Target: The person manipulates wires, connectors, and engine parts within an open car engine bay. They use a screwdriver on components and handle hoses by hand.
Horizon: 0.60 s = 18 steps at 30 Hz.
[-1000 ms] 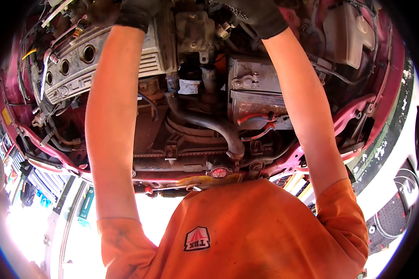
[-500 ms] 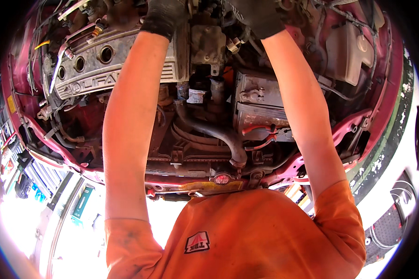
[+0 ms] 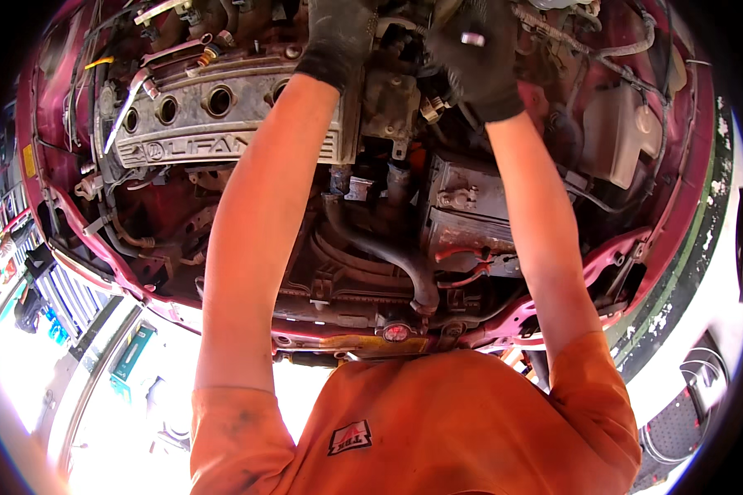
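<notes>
Head view: small metal part (image 3: 472, 39) between right hand (image 3: 475, 58) fingers (image 3: 458, 51).

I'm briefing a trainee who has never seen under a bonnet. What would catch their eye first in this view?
Two bare forearms in an orange shirt reach up the middle; the gloved left hand and right hand work at the top, over the back of the engine. At upper left lies the silver valve cover with its row of round holes. A black curved hose sweeps across the centre.

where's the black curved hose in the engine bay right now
In the head view the black curved hose runs through the middle of the bay between the person's forearms, below the grey valve cover and left of the battery.
</notes>
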Each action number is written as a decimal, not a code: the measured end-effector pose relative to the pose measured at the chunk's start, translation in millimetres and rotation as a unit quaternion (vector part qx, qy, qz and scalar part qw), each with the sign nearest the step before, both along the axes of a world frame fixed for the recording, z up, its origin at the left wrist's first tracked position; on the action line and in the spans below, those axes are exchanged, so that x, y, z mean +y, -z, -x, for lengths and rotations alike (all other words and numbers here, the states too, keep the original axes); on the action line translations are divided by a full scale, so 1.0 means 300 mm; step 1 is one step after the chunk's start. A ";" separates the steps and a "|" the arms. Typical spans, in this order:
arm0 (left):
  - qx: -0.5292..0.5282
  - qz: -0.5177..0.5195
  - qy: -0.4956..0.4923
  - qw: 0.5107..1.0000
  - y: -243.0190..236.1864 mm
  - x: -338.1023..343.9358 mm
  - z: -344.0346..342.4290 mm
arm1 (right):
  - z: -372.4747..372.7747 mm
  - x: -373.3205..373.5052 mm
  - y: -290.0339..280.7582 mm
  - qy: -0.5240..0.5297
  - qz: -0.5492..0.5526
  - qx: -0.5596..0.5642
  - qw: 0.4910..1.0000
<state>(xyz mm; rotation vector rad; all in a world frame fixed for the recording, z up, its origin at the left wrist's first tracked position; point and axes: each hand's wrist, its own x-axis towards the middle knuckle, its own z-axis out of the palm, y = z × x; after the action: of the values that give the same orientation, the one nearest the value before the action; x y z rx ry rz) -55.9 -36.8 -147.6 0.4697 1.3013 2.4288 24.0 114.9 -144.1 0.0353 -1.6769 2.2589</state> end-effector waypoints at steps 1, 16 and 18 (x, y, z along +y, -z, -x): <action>0.006 0.010 -0.003 1.000 -0.004 -0.004 0.004 | 0.003 0.003 0.002 0.027 -0.034 -0.032 0.999; -0.085 0.016 0.027 0.996 -0.025 -0.010 -0.011 | 0.069 0.055 0.054 0.078 -0.193 0.018 0.978; -0.044 -0.021 0.018 0.999 -0.001 -0.020 0.022 | 0.067 0.029 0.013 0.124 -0.339 0.046 0.932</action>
<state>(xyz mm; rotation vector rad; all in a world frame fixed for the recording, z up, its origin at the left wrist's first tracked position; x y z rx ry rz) -62.5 -42.9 -147.4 0.3890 1.1969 2.4238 3.8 123.8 -147.9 0.0809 -2.1792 1.3934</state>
